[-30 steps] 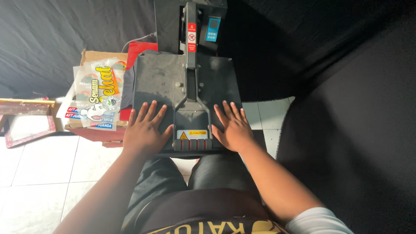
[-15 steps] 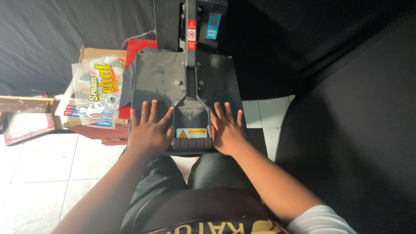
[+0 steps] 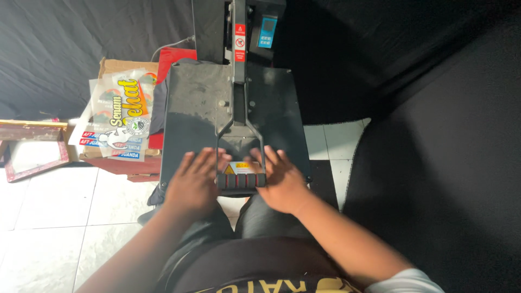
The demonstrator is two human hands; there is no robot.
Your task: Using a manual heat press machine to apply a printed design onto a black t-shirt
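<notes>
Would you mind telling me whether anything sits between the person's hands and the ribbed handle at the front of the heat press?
Nothing visible does. The left hand and right hand lie on either side of the ribbed handle, at the front edge of the heat press, with fingers reaching inward to its ends.

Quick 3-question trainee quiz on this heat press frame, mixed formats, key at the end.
1. True or false: the press top plate is raised.
2. The handle grip lies: A) left of both hands, B) between the left hand and right hand, C) right of both hands.
3. What lies on the cardboard box left of the press?

Key
1. False: the plate lies flat, closed.
2. B.
3. Printed transfer sheets.
</notes>
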